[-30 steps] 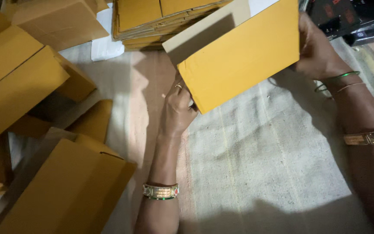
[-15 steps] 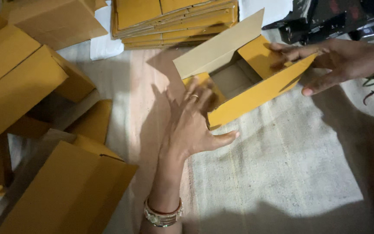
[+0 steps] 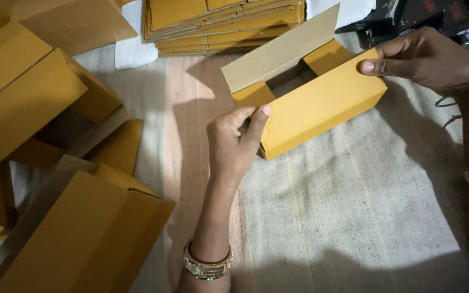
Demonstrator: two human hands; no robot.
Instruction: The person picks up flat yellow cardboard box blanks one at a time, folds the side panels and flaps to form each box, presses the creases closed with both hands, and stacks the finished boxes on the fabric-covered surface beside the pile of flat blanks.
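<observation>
Head view, left to right: squared-up yellow cardboard boxes [image 3: 25, 103] lie piled on their sides along the left edge, with another large one [image 3: 88, 239] at the lower left, so several cartons look already formed. On the woven cloth [image 3: 354, 217] in the middle, the left hand [image 3: 234, 144] pinches the near left corner of a small yellow carton [image 3: 321, 103], thumb pressed on its front face and fingers curled behind the end flap. That carton stands opened into a rectangle, its long plain-brown top flap [image 3: 278, 51] raised at the back and two short end flaps folded inward; the top is not yet closed. Its inside shows only shadow and bare board, nothing in it that I can see. The right hand [image 3: 424, 57] grips the far right top edge, thumb on the front face. Behind, a stack of flat unfolded cartons [image 3: 223, 21] waits, so plenty is left.
</observation>
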